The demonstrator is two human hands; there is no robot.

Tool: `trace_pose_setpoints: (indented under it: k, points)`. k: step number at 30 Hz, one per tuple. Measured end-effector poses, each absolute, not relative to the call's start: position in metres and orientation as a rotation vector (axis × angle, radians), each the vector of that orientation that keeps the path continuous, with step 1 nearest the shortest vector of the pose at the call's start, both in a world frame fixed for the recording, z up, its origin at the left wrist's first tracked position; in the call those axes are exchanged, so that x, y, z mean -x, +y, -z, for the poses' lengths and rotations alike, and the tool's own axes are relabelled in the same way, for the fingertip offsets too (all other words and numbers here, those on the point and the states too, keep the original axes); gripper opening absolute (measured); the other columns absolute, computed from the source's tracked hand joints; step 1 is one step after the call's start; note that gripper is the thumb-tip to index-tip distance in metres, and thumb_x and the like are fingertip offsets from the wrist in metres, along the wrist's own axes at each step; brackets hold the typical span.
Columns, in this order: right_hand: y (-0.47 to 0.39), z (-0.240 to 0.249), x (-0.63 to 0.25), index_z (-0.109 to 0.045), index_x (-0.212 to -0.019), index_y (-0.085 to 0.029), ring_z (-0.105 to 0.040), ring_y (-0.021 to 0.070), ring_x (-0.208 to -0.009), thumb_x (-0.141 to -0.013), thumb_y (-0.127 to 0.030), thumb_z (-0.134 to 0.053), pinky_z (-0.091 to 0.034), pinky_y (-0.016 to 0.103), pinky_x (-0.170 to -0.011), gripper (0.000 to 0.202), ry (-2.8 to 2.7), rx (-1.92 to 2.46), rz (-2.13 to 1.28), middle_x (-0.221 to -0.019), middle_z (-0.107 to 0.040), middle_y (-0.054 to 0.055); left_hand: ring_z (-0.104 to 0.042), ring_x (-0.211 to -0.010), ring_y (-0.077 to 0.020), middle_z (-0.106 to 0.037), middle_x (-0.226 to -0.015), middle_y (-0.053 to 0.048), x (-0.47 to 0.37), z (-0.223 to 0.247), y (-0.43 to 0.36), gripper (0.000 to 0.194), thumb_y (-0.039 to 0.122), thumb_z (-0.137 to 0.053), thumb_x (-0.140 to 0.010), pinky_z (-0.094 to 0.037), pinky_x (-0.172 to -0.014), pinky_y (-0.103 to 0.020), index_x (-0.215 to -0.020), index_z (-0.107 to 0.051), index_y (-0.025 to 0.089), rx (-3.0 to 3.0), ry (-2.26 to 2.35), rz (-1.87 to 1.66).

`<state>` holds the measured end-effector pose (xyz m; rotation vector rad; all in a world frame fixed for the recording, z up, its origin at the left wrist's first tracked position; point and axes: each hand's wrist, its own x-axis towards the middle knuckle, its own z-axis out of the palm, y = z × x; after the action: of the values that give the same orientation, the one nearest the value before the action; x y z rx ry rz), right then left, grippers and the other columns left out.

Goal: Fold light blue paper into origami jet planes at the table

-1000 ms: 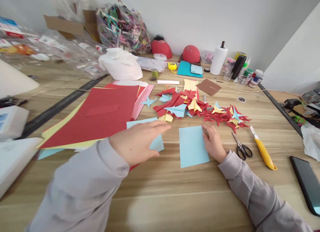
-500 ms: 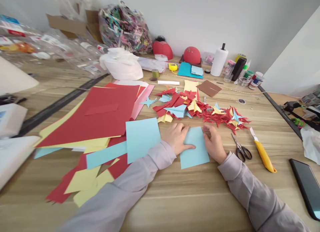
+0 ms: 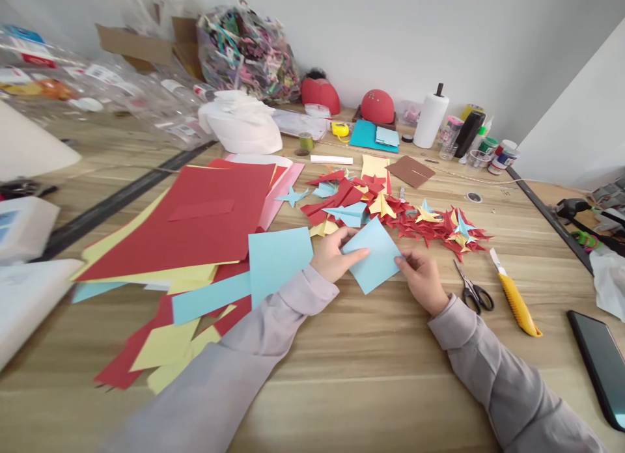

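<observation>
A light blue paper sheet point(image 3: 373, 258) is held between both hands, turned so that one corner points toward me. My left hand point(image 3: 336, 252) grips its left corner, thumb on top and fingers behind. At the right corner, my right hand point(image 3: 424, 278) pinches the paper between thumb and fingers. Beside my left forearm lies another blue sheet point(image 3: 279, 261), with a blue strip point(image 3: 212, 298) touching it. Just beyond my hands spreads a pile of folded red, yellow and blue paper pieces point(image 3: 390, 209), some shaped like stars.
Large red paper sheets point(image 3: 195, 212) are stacked at left, with yellow scraps point(image 3: 166, 345) nearer me. Black scissors point(image 3: 476, 293), a yellow utility knife point(image 3: 517, 300) and a phone point(image 3: 598, 365) lie at right. A white bottle point(image 3: 430, 121) and a bag of colourful strips point(image 3: 249, 56) stand along the wall.
The blue sheet has been lifted and rotated from lying roughly upright to a diamond position. My right hand now pinches its right corner; my left hand has shifted to the left corner.
</observation>
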<state>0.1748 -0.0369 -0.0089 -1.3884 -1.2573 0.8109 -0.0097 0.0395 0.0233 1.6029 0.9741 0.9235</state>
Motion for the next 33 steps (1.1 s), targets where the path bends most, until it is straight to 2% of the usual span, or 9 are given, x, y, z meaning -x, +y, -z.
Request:
trace_pose_setpoints:
  k: [2, 7, 9, 13, 20, 25, 29, 31, 33]
  points:
    - [-0.036, 0.008, -0.176, -0.062, -0.082, -0.018, -0.059, 0.0175, -0.068, -0.076, -0.041, -0.061, -0.048, 0.032, -0.066, 0.024, -1.188, 1.361, -0.801, -0.076, -0.065, 0.004, -0.061, -0.083, -0.0212, -0.065, -0.086, -0.005, 0.011, -0.026, 0.041, 0.045, 0.039, -0.074, -0.055, -0.048, -0.071, -0.031, -0.088, -0.055, 0.015, -1.543, 0.938, -0.982]
    - [-0.034, 0.004, -0.179, -0.063, -0.087, -0.020, -0.058, 0.0164, -0.072, -0.078, -0.038, -0.059, -0.047, 0.030, -0.066, 0.021, -1.152, 1.275, -0.763, -0.080, -0.065, 0.002, -0.061, -0.077, -0.0178, -0.064, -0.085, -0.004, 0.016, -0.028, 0.048, 0.050, 0.035, -0.075, -0.055, -0.048, -0.066, -0.028, -0.094, -0.050, 0.015, -1.387, 0.841, -1.054]
    - [-0.034, 0.002, -0.180, -0.063, -0.089, -0.020, -0.058, 0.0165, -0.073, -0.079, -0.038, -0.057, -0.047, 0.030, -0.066, 0.021, -1.162, 1.293, -0.724, -0.082, -0.066, 0.002, -0.060, -0.072, -0.0158, -0.062, -0.078, -0.001, 0.020, -0.030, 0.051, 0.053, 0.033, -0.075, -0.057, -0.047, -0.064, -0.027, -0.100, -0.050, 0.014, -1.382, 0.839, -1.060]
    - [-0.034, 0.000, -0.184, -0.064, -0.095, -0.020, -0.058, 0.0172, -0.075, -0.079, -0.038, -0.057, -0.046, 0.029, -0.064, 0.026, -1.135, 1.343, -0.714, -0.089, -0.067, 0.004, -0.056, -0.062, -0.0125, -0.057, -0.064, 0.004, 0.030, -0.041, 0.053, 0.067, 0.030, -0.071, -0.064, -0.043, -0.059, -0.024, -0.123, -0.044, 0.015, -1.469, 0.795, -0.989]
    - [-0.034, -0.004, -0.189, -0.061, -0.098, -0.020, -0.052, 0.0130, -0.057, -0.075, -0.035, -0.061, -0.040, 0.025, -0.052, 0.027, -0.947, 1.274, -0.862, -0.075, -0.063, 0.001, -0.057, -0.067, -0.0149, -0.064, -0.080, -0.006, 0.040, -0.054, 0.051, 0.064, 0.031, -0.062, -0.072, -0.047, -0.057, -0.027, -0.132, -0.045, 0.017, -1.654, 0.594, -0.661]
    - [-0.035, -0.006, -0.188, -0.061, -0.096, -0.020, -0.050, 0.0116, -0.053, -0.074, -0.035, -0.062, -0.039, 0.024, -0.049, 0.026, -0.886, 1.224, -0.896, -0.067, -0.059, -0.002, -0.059, -0.076, -0.0165, -0.062, -0.094, -0.008, 0.033, -0.046, 0.044, 0.057, 0.030, -0.063, -0.069, -0.052, -0.067, -0.031, -0.124, -0.054, 0.017, -1.834, 0.706, -0.685]
    - [-0.037, -0.002, -0.188, -0.063, -0.088, -0.018, -0.049, 0.0113, -0.054, -0.073, -0.032, -0.062, -0.038, 0.023, -0.048, 0.021, -0.938, 1.299, -0.842, -0.068, -0.060, 0.000, -0.057, -0.075, -0.0147, -0.058, -0.109, -0.010, 0.027, -0.039, 0.042, 0.052, 0.025, -0.061, -0.069, -0.052, -0.066, -0.030, -0.121, -0.056, 0.020, -1.872, 0.705, -0.723]
    - [-0.036, 0.001, -0.189, -0.065, -0.084, -0.018, -0.048, 0.0108, -0.054, -0.073, -0.031, -0.061, -0.037, 0.023, -0.048, 0.017, -0.975, 1.337, -0.808, -0.067, -0.059, 0.000, -0.056, -0.073, -0.0137, -0.057, -0.109, -0.010, 0.027, -0.036, 0.045, 0.043, 0.023, -0.058, -0.070, -0.051, -0.065, -0.029, -0.112, -0.063, 0.019, -1.908, 0.732, -0.733]
    - [-0.036, 0.004, -0.191, -0.065, -0.083, -0.018, -0.050, 0.0119, -0.058, -0.075, -0.031, -0.060, -0.039, 0.024, -0.052, 0.016, -1.013, 1.364, -0.742, -0.069, -0.060, 0.000, -0.053, -0.069, -0.0128, -0.059, -0.100, -0.009, 0.029, -0.034, 0.050, 0.036, 0.022, -0.057, -0.070, -0.049, -0.062, -0.028, -0.104, -0.067, 0.017, -1.929, 0.762, -0.717]
